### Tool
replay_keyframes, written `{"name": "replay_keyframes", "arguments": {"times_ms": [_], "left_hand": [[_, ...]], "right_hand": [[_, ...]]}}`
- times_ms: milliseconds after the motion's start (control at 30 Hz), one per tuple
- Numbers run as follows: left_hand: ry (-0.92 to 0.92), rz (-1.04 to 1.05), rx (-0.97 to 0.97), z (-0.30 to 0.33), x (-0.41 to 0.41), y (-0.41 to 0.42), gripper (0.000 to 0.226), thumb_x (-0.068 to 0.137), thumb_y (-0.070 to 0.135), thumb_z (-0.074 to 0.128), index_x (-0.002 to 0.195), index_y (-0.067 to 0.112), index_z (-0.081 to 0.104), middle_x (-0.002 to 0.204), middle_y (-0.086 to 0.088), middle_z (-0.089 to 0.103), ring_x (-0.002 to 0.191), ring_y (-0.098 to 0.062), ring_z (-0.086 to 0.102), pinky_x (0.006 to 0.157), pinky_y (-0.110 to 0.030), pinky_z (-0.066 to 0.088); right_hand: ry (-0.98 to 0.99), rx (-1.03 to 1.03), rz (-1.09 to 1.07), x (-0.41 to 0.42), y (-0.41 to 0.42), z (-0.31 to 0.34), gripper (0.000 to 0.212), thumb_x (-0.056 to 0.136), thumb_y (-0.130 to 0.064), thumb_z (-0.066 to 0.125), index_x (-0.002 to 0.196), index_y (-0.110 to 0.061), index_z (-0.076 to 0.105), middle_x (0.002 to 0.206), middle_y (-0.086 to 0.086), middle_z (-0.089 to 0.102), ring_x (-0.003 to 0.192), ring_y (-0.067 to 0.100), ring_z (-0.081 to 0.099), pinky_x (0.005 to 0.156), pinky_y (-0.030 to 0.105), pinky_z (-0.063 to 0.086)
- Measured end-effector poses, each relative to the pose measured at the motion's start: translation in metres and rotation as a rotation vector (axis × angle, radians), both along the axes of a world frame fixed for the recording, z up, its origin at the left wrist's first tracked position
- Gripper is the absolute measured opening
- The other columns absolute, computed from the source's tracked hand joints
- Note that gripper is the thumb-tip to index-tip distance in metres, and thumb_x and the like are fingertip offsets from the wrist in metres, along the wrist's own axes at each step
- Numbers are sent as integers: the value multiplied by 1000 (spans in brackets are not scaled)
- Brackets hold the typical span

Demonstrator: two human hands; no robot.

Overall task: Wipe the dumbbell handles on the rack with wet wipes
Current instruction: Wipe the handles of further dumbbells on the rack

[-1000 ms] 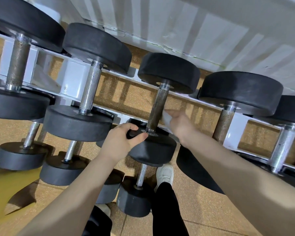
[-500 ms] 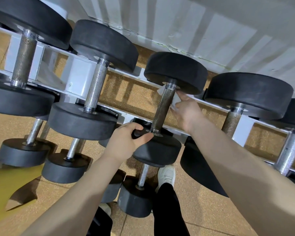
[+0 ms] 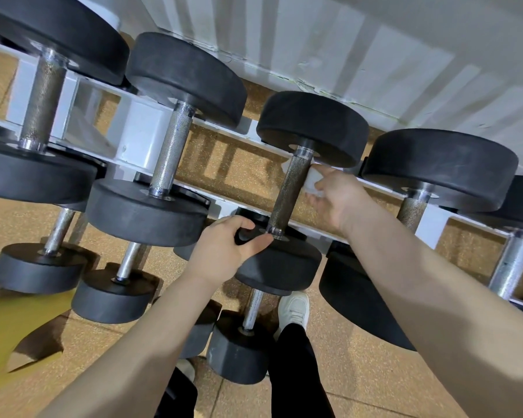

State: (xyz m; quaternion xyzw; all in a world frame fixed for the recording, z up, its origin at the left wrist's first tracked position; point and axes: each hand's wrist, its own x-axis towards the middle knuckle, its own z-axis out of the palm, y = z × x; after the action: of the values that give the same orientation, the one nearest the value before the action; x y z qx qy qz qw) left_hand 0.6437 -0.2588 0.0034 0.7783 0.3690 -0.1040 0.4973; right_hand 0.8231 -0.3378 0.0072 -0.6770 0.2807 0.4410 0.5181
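A black dumbbell lies across the white rack, its knurled handle running up and away from me at the centre. My left hand grips the rim of its near black weight. My right hand holds a white wet wipe wrapped round the upper part of the handle, just below the far weight. The wipe shows on both sides of the bar.
More dumbbells sit on the rack to the left and right. A lower tier holds smaller ones. A white panelled wall runs behind the rack. My shoe stands on the cork-coloured floor below. A yellow shape lies at left.
My right hand slid the wipe from the lower end of the handle up to its upper end. My left hand kept its grip on the near weight.
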Motion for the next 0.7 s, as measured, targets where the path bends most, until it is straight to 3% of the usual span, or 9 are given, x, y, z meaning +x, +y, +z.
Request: {"name": "replay_keyframes", "arguments": {"times_ms": [100,200,233,333,433,533,567,633,700], "left_hand": [[0,-17,0,-1,-2,1,45,80,43,66,114,14,62,110,3,56,100,-8,47,76,-13,30],[-12,-15,4,-2,-2,1,46,79,43,66,115,14,62,116,1,58,101,-7,46,77,-12,30],[-14,-12,3,-2,-2,0,46,79,43,67,115,14,62,117,0,59,101,-7,46,77,-12,30],[-15,-10,6,-3,-3,0,45,79,43,66,113,14,63,115,-1,59,99,-7,46,76,-13,30],[-10,0,-7,-2,-2,-1,45,79,43,67,113,15,63,110,2,57,99,-7,46,77,-14,30],[-5,9,-8,-1,-1,-1,42,79,41,68,111,15,64,104,4,54,98,-9,46,76,-14,29],[-4,11,-2,-1,-1,0,42,79,41,68,111,14,64,102,5,53,98,-9,47,76,-14,29],[-5,17,-1,-1,-2,-1,42,78,41,68,111,14,64,101,5,53,99,-10,48,76,-13,29],[-6,18,-7,-1,-2,-1,43,79,41,68,112,15,64,101,6,53,99,-9,47,76,-13,30]], "right_hand": [[-137,-69,330,-23,-12,13,51,100,-2,27,142,-26,38,151,3,28,137,23,30,110,29,23],[-377,-98,761,-43,-42,18,48,98,0,34,136,-26,48,145,2,41,99,9,56,81,7,37],[-431,-79,889,-47,-51,18,43,98,-2,38,132,-24,52,142,0,45,96,6,57,79,6,37],[-548,-69,1200,-50,-62,6,36,94,-3,48,124,-18,59,131,-1,57,120,13,51,88,9,30],[-714,-97,1275,-41,-51,-2,30,89,2,49,108,-15,66,111,4,66,100,18,61,73,11,36],[-926,-116,1158,-24,-34,-7,19,86,1,52,95,-10,64,88,-3,58,80,14,60,62,8,39],[-962,-147,1114,-20,-29,-8,16,86,-1,52,94,-10,63,86,-2,58,77,14,59,61,10,42],[-1063,-285,1110,-18,-23,-10,13,87,-7,54,97,-10,62,94,5,60,78,21,60,61,29,48],[-1211,-326,1217,-25,-26,-15,12,86,-10,57,97,-8,62,99,10,60,79,26,60,55,27,42]]}}
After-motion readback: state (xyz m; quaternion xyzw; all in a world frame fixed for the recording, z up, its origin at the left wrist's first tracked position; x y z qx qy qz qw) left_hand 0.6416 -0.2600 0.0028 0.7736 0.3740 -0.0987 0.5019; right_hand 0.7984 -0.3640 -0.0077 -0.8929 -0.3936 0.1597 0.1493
